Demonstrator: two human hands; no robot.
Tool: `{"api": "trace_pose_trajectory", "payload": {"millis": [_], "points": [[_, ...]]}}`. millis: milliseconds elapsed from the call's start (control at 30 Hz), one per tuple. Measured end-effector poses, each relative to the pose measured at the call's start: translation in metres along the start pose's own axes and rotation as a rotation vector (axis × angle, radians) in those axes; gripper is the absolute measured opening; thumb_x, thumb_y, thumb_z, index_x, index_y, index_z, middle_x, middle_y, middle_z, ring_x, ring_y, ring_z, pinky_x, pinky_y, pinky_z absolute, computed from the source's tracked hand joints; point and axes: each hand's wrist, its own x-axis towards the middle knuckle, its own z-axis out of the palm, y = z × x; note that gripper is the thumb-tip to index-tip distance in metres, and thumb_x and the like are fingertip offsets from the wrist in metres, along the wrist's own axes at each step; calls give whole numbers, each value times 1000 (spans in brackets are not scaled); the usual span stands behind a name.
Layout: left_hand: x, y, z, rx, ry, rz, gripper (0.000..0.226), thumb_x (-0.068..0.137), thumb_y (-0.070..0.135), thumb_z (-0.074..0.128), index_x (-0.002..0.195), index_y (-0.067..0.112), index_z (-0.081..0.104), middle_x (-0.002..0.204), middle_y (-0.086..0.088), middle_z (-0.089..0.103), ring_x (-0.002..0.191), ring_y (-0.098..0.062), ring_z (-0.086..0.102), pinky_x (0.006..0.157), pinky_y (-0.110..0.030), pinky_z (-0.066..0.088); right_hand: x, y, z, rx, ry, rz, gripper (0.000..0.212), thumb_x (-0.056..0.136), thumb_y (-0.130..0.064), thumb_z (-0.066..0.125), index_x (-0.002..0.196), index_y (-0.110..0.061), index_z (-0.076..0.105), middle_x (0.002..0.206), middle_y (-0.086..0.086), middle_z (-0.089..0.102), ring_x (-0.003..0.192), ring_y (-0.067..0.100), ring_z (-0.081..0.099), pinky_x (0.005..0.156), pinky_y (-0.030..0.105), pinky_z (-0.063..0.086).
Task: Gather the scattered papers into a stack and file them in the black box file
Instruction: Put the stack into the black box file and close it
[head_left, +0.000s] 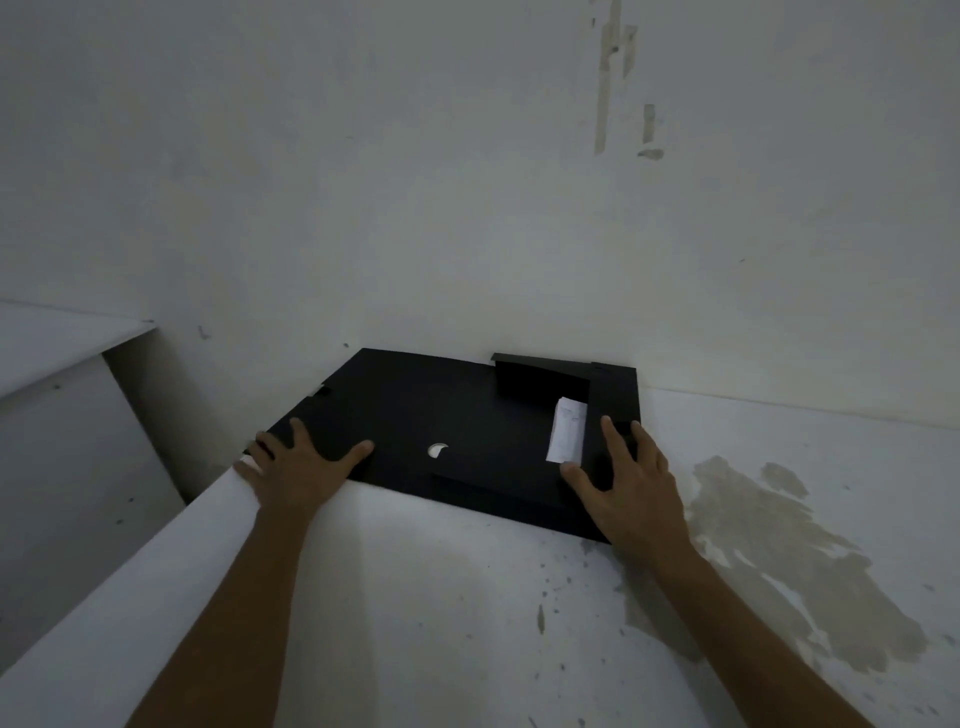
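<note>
Box file (415, 410), black, flat on white table (441, 597).
Left hand (296, 467) and right hand (628, 478) rest on its near corners, fingers spread, grasping nothing; paper (566, 431) beside right fingers.

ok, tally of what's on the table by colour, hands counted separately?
Black: 1, the box file
White: 1, the paper slip showing at the file's right side
Hands: 2, left hand and right hand, both flat on the file
Total: 4

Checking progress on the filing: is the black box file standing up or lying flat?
Lying flat. The black box file rests broad side down on the white table, both hands pressing on its near edge.
</note>
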Motion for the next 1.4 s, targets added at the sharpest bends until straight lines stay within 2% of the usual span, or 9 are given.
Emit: {"api": "trace_pose_trajectory", "payload": {"millis": [133,233,333,533,833,933,1100,1267,1400], "points": [[24,-21,-7,10,31,-62,127,63,98,31,157,17,3,163,-25,7,150,-45,6,118,-64,6,2,1,0,-62,-86,26,94,86,-77,44,161,-30,12,169,5,1,156,27,2,121,52,23],[37,-28,-12,-26,52,-40,125,63,94,43,152,9,22,154,-24,32,140,-46,31,113,-64,25,4,1,1,-70,-85,38,95,86,-77,45,161,-27,14,170,3,0,156,25,0,120,53,24],[30,-28,-16,-88,166,20,108,73,77,60,148,5,30,148,-24,37,134,-45,38,110,-60,33,4,1,2,-65,-81,42,96,86,-77,46,161,-25,16,169,3,1,156,24,0,119,53,26],[13,-22,-45,-574,348,210,61,94,21,64,148,8,39,141,-22,44,127,-39,47,108,-49,40,4,2,2,-38,-77,40,96,86,-75,48,160,-24,18,169,2,3,156,23,0,119,53,25],[-26,15,-92,-1157,381,222,58,91,20,69,143,23,43,127,-7,59,107,-20,62,88,-38,58,7,4,4,-16,-89,32,97,85,-75,50,160,-21,19,169,1,6,156,22,3,120,55,26],[-42,37,-92,-1114,349,335,28,93,24,65,120,14,65,111,-4,69,102,-24,69,79,-32,61,6,3,4,-9,-86,37,96,86,-73,51,160,-18,20,169,2,7,155,25,7,120,54,27],[-90,88,-89,-1074,337,586,20,91,23,69,108,12,72,95,5,72,83,5,67,72,-10,53,4,0,0,33,-76,37,93,89,-68,53,159,-16,22,168,3,8,154,26,13,119,48,28],[-137,138,-57,-999,185,864,19,88,21,72,105,15,75,101,7,73,93,-2,68,81,-14,54,1,0,-2,230,21,65,80,95,-52,57,157,-11,26,163,8,20,146,30,34,116,44,37],[-159,165,-16,-832,70,1009,31,88,34,71,114,17,74,114,7,71,103,9,62,94,-13,48,-6,-1,-5,476,97,130,58,105,-41,44,154,-13,32,156,11,33,139,31,43,111,34,36]]}}
